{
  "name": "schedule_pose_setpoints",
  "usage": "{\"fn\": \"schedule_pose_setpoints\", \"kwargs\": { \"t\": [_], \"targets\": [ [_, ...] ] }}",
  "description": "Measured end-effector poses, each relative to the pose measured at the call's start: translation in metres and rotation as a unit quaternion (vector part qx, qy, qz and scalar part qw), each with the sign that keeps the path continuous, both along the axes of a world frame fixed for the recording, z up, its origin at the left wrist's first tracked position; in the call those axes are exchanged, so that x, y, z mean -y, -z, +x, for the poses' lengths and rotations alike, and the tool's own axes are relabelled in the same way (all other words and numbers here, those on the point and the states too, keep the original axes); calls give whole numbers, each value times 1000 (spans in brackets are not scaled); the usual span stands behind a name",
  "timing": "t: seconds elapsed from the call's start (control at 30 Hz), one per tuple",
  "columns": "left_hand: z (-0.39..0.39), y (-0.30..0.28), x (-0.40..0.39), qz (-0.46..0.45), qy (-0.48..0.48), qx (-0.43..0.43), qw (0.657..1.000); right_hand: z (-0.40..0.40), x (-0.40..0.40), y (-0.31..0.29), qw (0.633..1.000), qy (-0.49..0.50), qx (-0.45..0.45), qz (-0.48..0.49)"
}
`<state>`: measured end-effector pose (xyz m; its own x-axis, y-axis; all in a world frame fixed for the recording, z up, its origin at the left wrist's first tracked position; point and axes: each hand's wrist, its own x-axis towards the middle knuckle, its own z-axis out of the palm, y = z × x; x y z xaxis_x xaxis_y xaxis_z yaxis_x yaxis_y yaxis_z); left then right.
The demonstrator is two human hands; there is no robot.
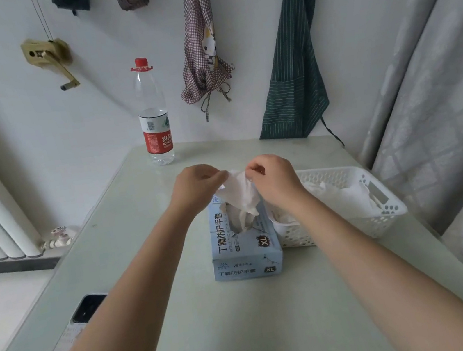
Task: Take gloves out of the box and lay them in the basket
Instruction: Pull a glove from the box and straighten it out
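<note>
A light blue glove box (246,252) lies in the middle of the table, its top opening facing up with white gloves bunched inside. A white glove (241,193) is stretched up out of that opening. My left hand (198,187) pinches its upper left edge and my right hand (273,177) pinches its upper right edge, both just above the box's far end. A white perforated plastic basket (384,220) stands directly to the right of the box, touching it, with several white gloves (347,195) lying inside.
A water bottle (153,118) with a red cap stands at the table's far edge. A phone (88,308) lies at the left edge near my left forearm. Aprons hang on the wall behind; a grey curtain (443,109) hangs close on the right.
</note>
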<state>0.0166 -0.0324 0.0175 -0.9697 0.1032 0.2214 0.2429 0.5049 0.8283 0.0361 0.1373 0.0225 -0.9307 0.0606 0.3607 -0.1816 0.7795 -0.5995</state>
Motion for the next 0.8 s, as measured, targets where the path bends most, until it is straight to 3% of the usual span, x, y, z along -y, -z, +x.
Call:
{"fn": "schedule_pose_setpoints", "kwargs": {
  "t": [0.17, 0.27, 0.43, 0.53, 0.7, 0.8],
  "targets": [
    [4, -13, -3, 170, 51, 36, 983, 2, -7, -15, 984, -5, 5, -180],
    [3, -15, -7, 145, 107, 47, 982, 1, -9, -23, 961, -24, 36, -272],
    [3, -24, -18, 117, 95, 18, 988, 10, -17, -40, 916, -85, 119, -373],
    [3, -33, -26, 95, 75, -10, 993, 17, -25, -46, 936, -76, 133, -318],
    [10, -46, -44, 13, 36, -41, 998, 34, -36, -56, 981, -106, 134, -90],
    [17, -52, -56, 17, 28, -44, 998, 42, -39, -60, 981, -102, 154, -59]
  ]
}}
